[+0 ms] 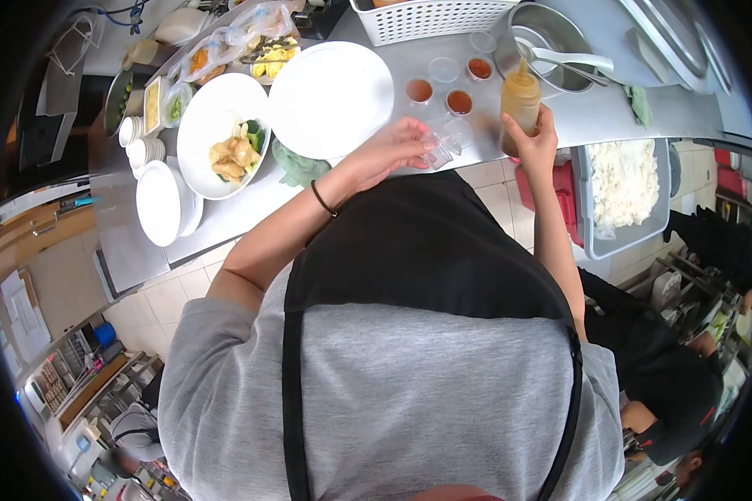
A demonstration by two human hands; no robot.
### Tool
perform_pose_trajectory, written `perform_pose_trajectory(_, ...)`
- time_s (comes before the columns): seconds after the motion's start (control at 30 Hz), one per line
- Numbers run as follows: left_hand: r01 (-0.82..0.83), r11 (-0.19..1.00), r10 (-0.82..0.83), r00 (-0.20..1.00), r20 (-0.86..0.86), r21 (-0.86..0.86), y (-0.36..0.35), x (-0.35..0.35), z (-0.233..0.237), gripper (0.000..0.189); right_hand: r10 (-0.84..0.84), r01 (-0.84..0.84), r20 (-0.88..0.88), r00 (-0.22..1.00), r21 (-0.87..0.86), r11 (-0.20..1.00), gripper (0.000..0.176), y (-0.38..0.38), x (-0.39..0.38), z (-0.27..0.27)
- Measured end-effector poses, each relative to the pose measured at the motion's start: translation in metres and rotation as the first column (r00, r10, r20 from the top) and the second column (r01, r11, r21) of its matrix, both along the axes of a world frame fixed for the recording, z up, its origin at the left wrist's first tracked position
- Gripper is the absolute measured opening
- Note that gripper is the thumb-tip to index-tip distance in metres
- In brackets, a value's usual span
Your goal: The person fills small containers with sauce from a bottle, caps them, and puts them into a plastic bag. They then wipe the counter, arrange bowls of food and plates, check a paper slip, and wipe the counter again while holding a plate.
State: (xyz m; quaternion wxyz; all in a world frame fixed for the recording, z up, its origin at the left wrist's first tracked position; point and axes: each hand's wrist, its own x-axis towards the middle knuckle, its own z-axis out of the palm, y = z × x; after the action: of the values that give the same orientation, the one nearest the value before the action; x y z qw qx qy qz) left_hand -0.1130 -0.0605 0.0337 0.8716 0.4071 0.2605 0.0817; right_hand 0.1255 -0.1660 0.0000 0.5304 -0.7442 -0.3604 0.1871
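Note:
My left hand (393, 144) is closed on a small clear plastic cup (436, 155) at the counter's front edge. Round clear plastic, perhaps a lid (459, 130), lies right beside it. In my right hand (533, 140) is a squeeze bottle (520, 96) of yellowish-brown sauce, upright with its nozzle on top. Between the hands and a little farther back stand three small cups of red sauce: one on the left (419, 90), one nearest me (459, 103) and one at the back (479, 68). A clear round lid (443, 69) lies among them.
Left of my hands are a large white plate (332, 100), a white bowl (194, 159) with food and stacked white bowls (163, 200). A metal pot (551, 25) with utensils and a white basket (434, 23) stand behind. A grey tub (587, 200) of rice sits lower right. People work behind me.

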Motion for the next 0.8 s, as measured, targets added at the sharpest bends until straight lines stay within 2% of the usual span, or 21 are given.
perform_pose_trajectory(0.03,0.004,0.990,-0.004,1.000,0.000,0.142,-0.001,-0.004,-0.007,0.027,0.013,-0.013,-0.017,1.000,0.013,1.000,0.056,0.001,-0.002,0.000)
perform_pose_trajectory(0.07,-0.002,0.990,0.002,1.000,0.000,0.140,-0.002,-0.006,-0.013,0.027,0.020,-0.020,-0.016,1.000,0.011,1.000,0.056,0.002,-0.003,0.001)
perform_pose_trajectory(0.1,0.062,0.905,-0.018,0.994,-0.106,0.422,-0.003,-0.006,-0.014,0.028,0.030,-0.030,-0.025,0.999,0.024,0.999,0.056,0.003,-0.005,0.002)
perform_pose_trajectory(0.13,0.149,0.738,-0.006,0.977,-0.215,0.658,-0.004,-0.005,-0.015,0.028,0.041,-0.040,-0.033,0.999,0.037,0.999,0.056,0.004,-0.006,0.002)
perform_pose_trajectory(0.17,0.142,0.740,0.001,0.977,-0.213,0.658,-0.004,-0.004,-0.020,0.028,0.049,-0.047,-0.031,0.998,0.037,0.998,0.056,0.006,-0.006,0.002)
perform_pose_trajectory(0.2,0.117,0.499,0.067,0.983,-0.172,0.859,-0.005,-0.002,-0.026,0.028,0.054,-0.052,-0.029,0.998,0.047,0.998,0.056,0.007,-0.007,0.000)
perform_pose_trajectory(0.23,0.089,0.207,0.116,0.987,-0.115,0.974,-0.004,0.001,-0.033,0.027,0.057,-0.056,-0.027,0.998,0.059,0.997,0.056,0.008,-0.007,0.000)
perform_pose_trajectory(0.27,0.085,0.209,0.120,0.986,-0.112,0.974,-0.003,0.004,-0.039,0.027,0.062,-0.060,-0.025,0.998,0.058,0.996,0.056,0.008,-0.007,-0.001)
perform_pose_trajectory(0.33,0.055,-0.003,0.183,0.982,-0.054,0.998,0.001,0.011,-0.050,0.023,0.068,-0.067,-0.018,0.998,0.059,0.996,0.056,0.008,-0.009,0.000)
perform_pose_trajectory(0.37,0.055,-0.002,0.186,0.981,-0.054,0.998,0.004,0.014,-0.056,0.023,0.070,-0.069,-0.018,0.997,0.058,0.996,0.056,0.007,-0.010,0.001)
perform_pose_trajectory(0.43,0.168,-0.142,0.264,0.956,-0.127,0.975,0.010,0.020,-0.062,0.017,0.073,-0.072,-0.018,0.997,0.048,0.996,0.057,0.005,-0.012,0.006)
perform_pose_trajectory(0.47,0.168,-0.142,0.265,0.956,-0.126,0.975,0.011,0.021,-0.066,0.017,0.074,-0.073,-0.018,0.997,0.048,0.996,0.057,0.005,-0.012,0.007)
perform_pose_trajectory(0.53,0.341,0.000,0.271,0.905,-0.328,0.940,0.011,0.024,-0.065,0.023,0.073,-0.073,0.011,0.997,0.042,0.996,0.056,0.003,-0.012,0.011)
perform_pose_trajectory(0.67,0.333,-0.070,0.321,0.900,-0.295,0.940,0.007,0.020,-0.069,0.033,0.134,-0.126,0.144,0.980,-0.066,0.990,0.054,0.002,-0.010,0.035)
perform_pose_trajectory(0.73,0.206,-0.110,0.242,0.954,-0.175,0.972,-0.006,0.012,-0.042,0.042,0.252,-0.202,0.355,0.900,-0.172,0.964,0.053,0.004,-0.009,0.049)
perform_pose_trajectory(0.77,0.204,-0.112,0.239,0.955,-0.173,0.972,-0.011,0.012,-0.025,0.042,0.248,-0.198,0.357,0.901,-0.171,0.965,0.053,0.005,-0.007,0.054)
perform_pose_trajectory(0.8,0.134,-0.121,0.193,0.975,-0.109,0.984,-0.016,0.013,0.002,0.045,0.326,-0.240,0.504,0.800,-0.229,0.943,0.054,0.007,-0.005,0.058)
